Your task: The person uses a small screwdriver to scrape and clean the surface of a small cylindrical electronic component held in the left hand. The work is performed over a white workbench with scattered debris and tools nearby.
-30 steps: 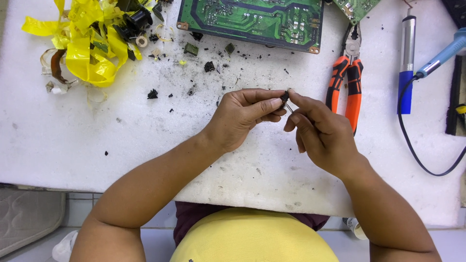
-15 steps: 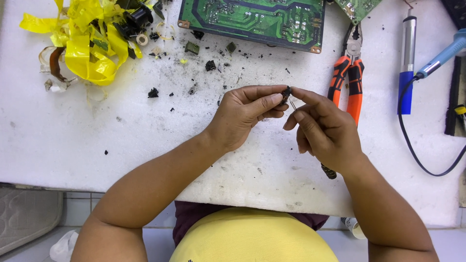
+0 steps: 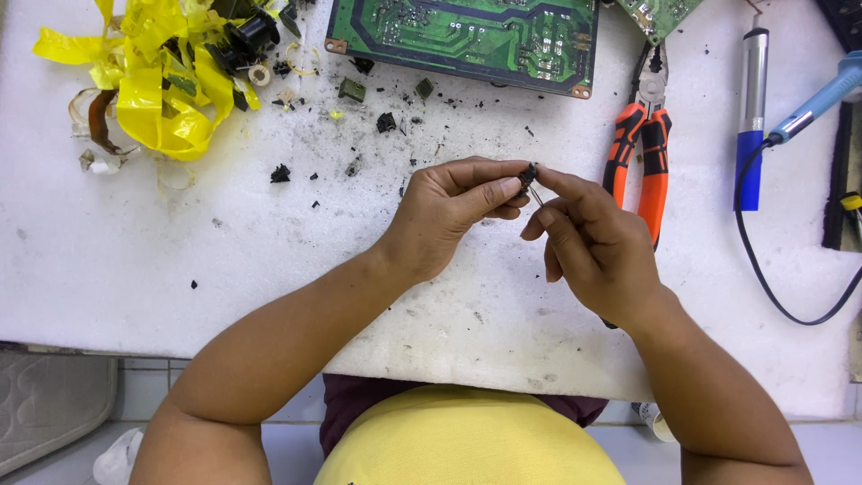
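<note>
- A white, speckled counter (image 3: 180,269) carries everything, dusted with black crumbs and grit.
- A green circuit board (image 3: 462,40) lies along the far edge, with a second, smaller board (image 3: 660,13) just to its right.
- Crumpled yellow tape (image 3: 157,76) is heaped at the far left, with black parts tangled in it.
- Orange-and-black pliers (image 3: 642,148) rest below the smaller board, handles toward the near side.
- A blue-handled soldering iron (image 3: 752,117) lies upright beside them.
- A black cable (image 3: 781,287) loops away to the right.
- A small black fragment (image 3: 280,173) sits alone near the tape.
</note>
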